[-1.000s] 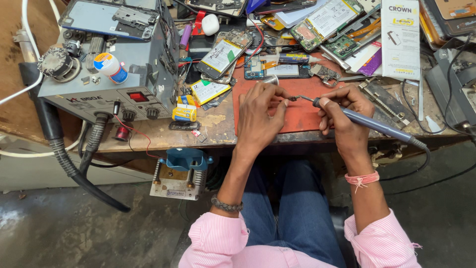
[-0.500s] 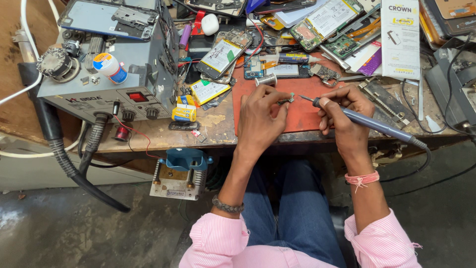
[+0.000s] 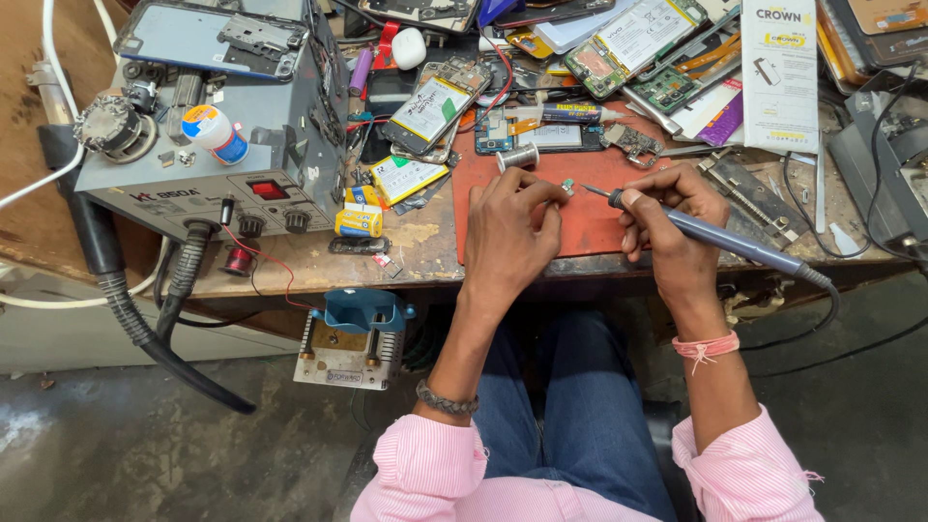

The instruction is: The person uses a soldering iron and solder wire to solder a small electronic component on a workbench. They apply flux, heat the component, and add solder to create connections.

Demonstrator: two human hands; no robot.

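Center frame: left hand (image 3: 510, 232) pinches a tiny part (image 3: 566, 186) over the red mat (image 3: 590, 227); right hand (image 3: 667, 227) grips the soldering iron (image 3: 735, 246), tip just beside it.

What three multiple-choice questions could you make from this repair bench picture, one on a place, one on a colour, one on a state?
1. Where does the small silver spool of solder wire lie?
A. on the floor
B. on the red-brown work mat, just beyond the left hand
C. on top of the grey station box

2. What colour is the thread band on the right wrist?
A. pink
B. green
C. black

3. How is the blue-handled soldering iron held?
A. lying loose on the bench
B. hanging from a hook
C. gripped in the right hand, tip aimed at the small part pinched in the left fingers

Answers: 1 B, the spool sits on the mat by the fingertips. 2 A, the band is pink. 3 C, the fingers wrap the handle and the tip points left.
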